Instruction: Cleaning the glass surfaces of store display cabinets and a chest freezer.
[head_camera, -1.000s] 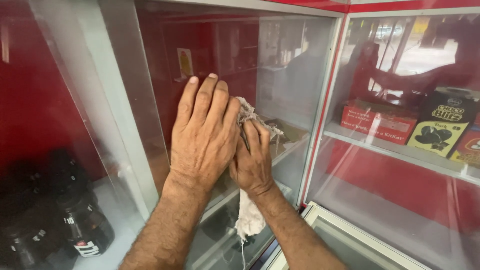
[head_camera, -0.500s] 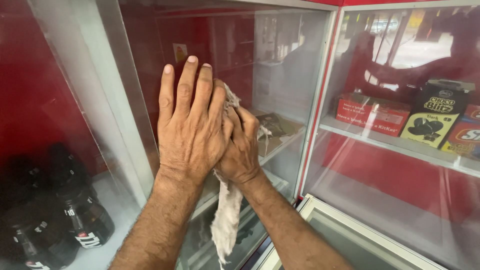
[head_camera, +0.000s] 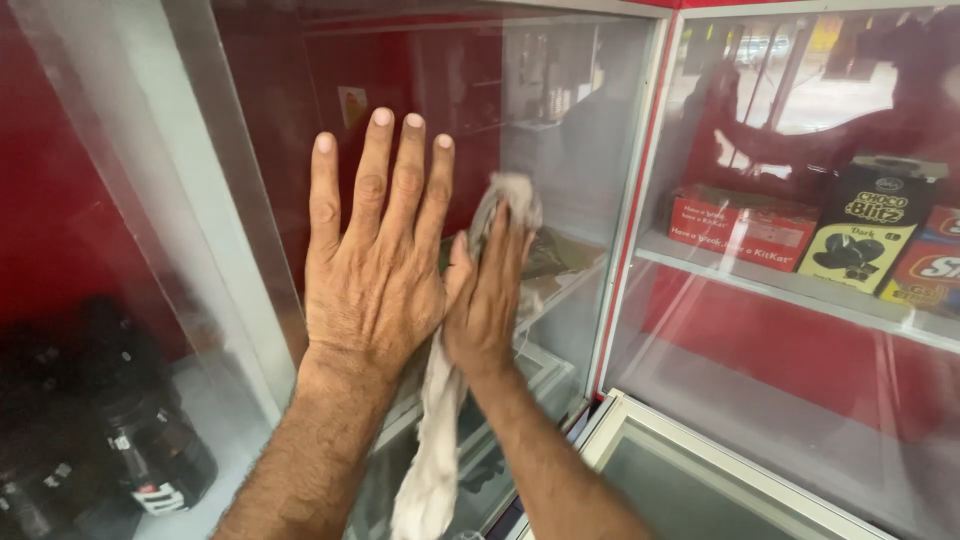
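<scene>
While the left hand (head_camera: 375, 270) lies flat with fingers spread on the glass door (head_camera: 560, 130), likely to keep it from moving, the right hand (head_camera: 487, 295) presses a white cloth (head_camera: 430, 460) against the pane mid-frame. Boxes (head_camera: 755, 225) sit far right.

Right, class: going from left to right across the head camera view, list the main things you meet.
Dark bottles → left hand flat on the glass → right hand pressing a white cloth → red cabinet post → red box → dark box on the shelf.
</scene>
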